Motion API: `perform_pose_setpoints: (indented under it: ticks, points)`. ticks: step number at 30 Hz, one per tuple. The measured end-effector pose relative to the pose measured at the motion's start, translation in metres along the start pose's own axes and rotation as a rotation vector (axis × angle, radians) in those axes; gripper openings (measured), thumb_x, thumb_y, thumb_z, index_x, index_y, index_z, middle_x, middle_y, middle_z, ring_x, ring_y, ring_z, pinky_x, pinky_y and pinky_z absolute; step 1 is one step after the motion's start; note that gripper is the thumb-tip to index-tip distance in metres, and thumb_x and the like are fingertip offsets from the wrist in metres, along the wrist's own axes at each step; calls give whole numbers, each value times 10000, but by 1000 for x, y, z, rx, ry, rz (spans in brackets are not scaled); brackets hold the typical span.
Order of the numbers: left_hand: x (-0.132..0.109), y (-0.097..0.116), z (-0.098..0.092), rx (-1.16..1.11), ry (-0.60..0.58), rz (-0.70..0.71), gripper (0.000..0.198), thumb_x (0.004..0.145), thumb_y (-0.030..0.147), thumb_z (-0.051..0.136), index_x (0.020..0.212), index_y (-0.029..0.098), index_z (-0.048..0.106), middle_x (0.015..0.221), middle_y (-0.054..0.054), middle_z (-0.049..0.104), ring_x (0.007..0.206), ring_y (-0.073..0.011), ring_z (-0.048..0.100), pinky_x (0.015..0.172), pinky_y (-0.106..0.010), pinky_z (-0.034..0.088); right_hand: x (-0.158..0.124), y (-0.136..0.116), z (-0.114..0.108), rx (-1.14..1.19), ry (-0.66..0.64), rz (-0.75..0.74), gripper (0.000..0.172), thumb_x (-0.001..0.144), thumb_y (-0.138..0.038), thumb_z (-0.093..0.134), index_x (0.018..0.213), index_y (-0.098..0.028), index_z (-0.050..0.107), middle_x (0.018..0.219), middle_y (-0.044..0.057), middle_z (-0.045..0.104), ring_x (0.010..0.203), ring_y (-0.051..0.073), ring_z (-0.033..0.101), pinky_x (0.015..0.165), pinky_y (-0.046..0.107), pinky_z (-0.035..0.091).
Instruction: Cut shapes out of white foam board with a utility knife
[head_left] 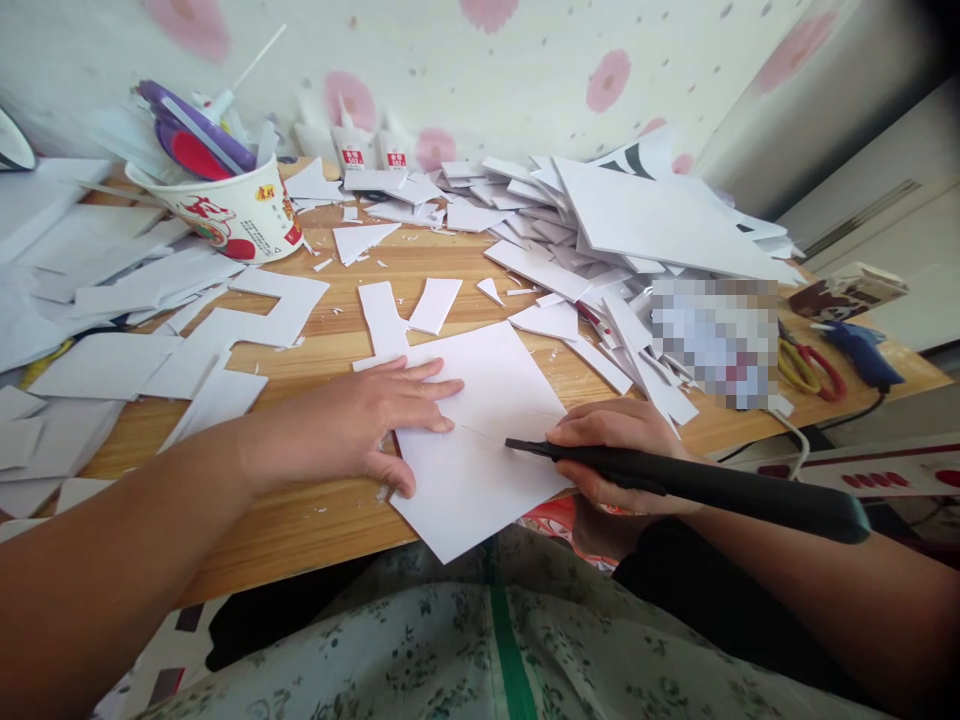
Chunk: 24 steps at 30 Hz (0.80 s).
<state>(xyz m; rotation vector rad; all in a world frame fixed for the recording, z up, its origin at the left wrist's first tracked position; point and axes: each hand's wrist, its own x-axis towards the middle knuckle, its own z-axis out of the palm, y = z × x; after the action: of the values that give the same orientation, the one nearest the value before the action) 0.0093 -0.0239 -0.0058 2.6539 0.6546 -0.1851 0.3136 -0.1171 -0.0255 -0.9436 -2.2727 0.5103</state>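
A white foam-like board point(480, 480) lies at the front edge of the wooden table, one corner jutting past it. My left hand point(390, 410) rests on the board's left side with its fingers spread. In my right hand point(615, 450), at the board's right side, is a black cutting tool point(697, 485), its dark tip over the middle of the board, where faint lines show. Beyond the board lie a cut white strip point(382, 315) and a small four-sided white piece point(436, 305).
White scraps point(540, 215) are heaped at the back right, and more cut pieces point(105, 365) cover the left. A paper tub point(247, 222) of tools stands back left, near glue bottles point(351, 148). Red-and-yellow-handled scissors point(799, 365) and a blue tool point(859, 350) lie far right.
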Motion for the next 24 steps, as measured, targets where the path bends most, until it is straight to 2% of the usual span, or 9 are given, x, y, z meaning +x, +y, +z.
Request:
perform_pose_setpoints:
  ticks: [6,16,20,24]
  points:
    - [0,-4,3,-42,36,25,586,716,501,772,1250,301,636,1516,-12,415,1457,-278,213,1174,-411,156,-5,1,-7,35,-80,47,240,821,-186,627,1055,-234,643,836,67,712,703,201,676,579,297,537]
    - [-4,-20,16,-21,79,67,611,732,585,720,1291,377,591,1534,42,379,1463,-262,198,1182,-402,157,-3,3,-19,51,-137,-27,260,828,-163,615,1075,-240,640,816,48,716,694,176,665,593,276,522]
    - [-5,-20,16,17,77,72,603,753,620,677,1294,367,591,1541,39,367,1461,-265,205,1181,-405,171,-3,4,-22,66,-174,9,186,844,-205,604,1017,-239,664,834,57,724,710,177,672,599,276,527]
    - [-6,-18,14,42,72,74,597,770,636,646,1307,385,574,1545,59,355,1464,-260,197,1179,-407,184,-7,7,-22,81,-176,34,137,843,-228,615,969,-226,667,839,63,729,806,202,697,662,286,553]
